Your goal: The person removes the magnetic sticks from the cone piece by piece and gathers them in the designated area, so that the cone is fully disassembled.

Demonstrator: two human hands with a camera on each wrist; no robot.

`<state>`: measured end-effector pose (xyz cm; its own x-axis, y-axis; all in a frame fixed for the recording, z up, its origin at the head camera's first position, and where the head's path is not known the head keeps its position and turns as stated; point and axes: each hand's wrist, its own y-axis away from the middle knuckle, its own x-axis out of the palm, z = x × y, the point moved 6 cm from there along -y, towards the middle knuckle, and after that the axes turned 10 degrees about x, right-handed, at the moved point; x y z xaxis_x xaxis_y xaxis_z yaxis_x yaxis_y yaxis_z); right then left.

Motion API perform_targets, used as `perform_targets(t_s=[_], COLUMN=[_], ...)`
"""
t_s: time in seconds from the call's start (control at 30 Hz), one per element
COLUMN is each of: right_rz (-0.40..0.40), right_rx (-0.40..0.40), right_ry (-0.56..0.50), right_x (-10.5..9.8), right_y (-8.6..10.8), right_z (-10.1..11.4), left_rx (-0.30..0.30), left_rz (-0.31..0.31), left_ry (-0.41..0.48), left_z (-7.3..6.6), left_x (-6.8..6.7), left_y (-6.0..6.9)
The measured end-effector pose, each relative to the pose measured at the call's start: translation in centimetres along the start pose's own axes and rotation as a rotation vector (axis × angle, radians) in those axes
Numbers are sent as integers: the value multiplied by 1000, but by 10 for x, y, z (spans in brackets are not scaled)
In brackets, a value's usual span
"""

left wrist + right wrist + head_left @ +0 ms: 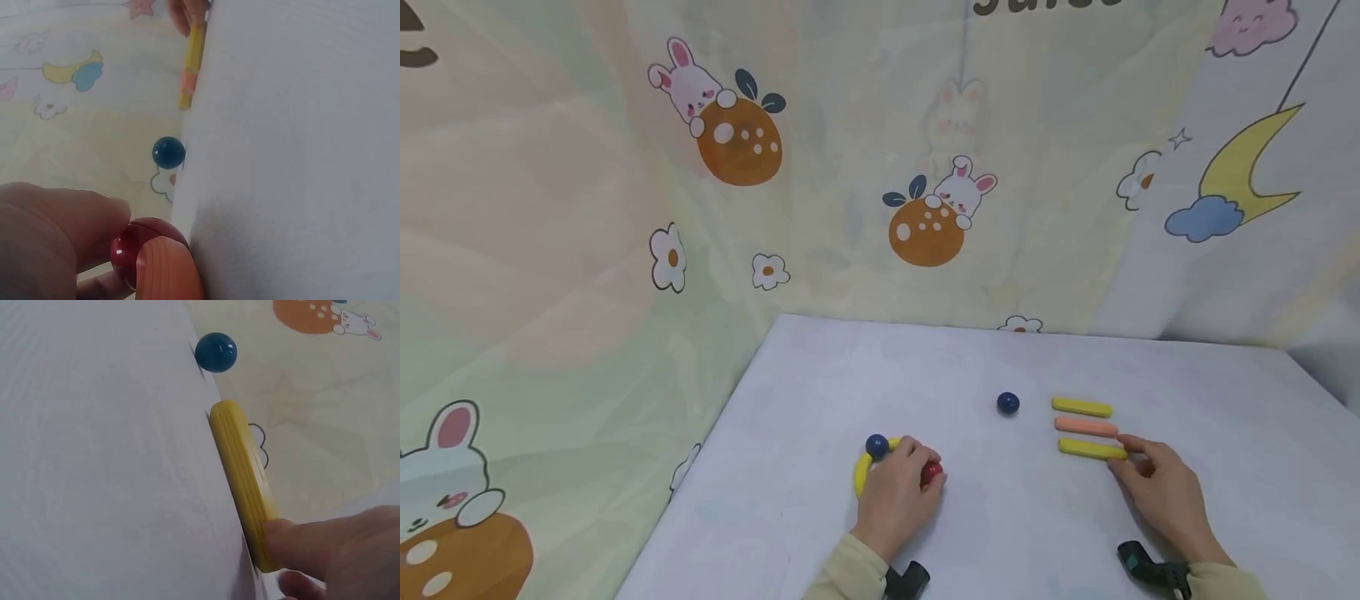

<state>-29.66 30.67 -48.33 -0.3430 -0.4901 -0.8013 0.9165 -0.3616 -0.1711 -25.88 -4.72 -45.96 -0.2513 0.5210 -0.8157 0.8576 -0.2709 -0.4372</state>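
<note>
My left hand (pixel 895 496) pinches a glossy red ball (pixel 932 472) between thumb and fingers, just above the white table. An orange ridged piece (pixel 167 270) sits against the ball in the left wrist view; the hand hides it from the head view. Beyond the left fingers, a dark blue ball (pixel 877 446) touches a curved yellow piece (pixel 862 475), partly covered by the hand. My right hand (pixel 1168 496) pinches the right end of the nearest straight yellow stick (pixel 1090 449). Behind it lie an orange stick (pixel 1086 427) and another yellow stick (pixel 1081 407), roughly parallel.
A second dark blue ball (pixel 1008 403) lies alone left of the sticks. The white table (pixel 992 533) reaches back to a patterned cloth (pixel 842 167) with rabbits and oranges. Black wrist cameras (pixel 1142 567) are strapped below both hands.
</note>
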Motion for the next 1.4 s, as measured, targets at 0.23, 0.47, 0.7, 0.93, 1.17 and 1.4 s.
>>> perform_targets(t_s=[0.23,0.47,0.7,0.93,1.17,1.4], right_rz=[-132,11,325,355,172,127], right_rx=[226,7,-130,-362,-406,-330], right_ry=[-89,-176,-267,-250,-145,-92], right_x=[-8,28,72,87,76,71], right_y=[19,59,106,124,119,109], right_z=[5,68,125,157,154,147], left_rx=[4,14,60,152,211,192], left_rz=[-48,-101,-210,-271,-325,-100], left_ry=[69,217,297,377,192,-30], left_z=[-2,-7,-9,-8,-10,-12], left_x=[4,8,2,-1,-4,6], left_y=[9,10,9,6,5,2])
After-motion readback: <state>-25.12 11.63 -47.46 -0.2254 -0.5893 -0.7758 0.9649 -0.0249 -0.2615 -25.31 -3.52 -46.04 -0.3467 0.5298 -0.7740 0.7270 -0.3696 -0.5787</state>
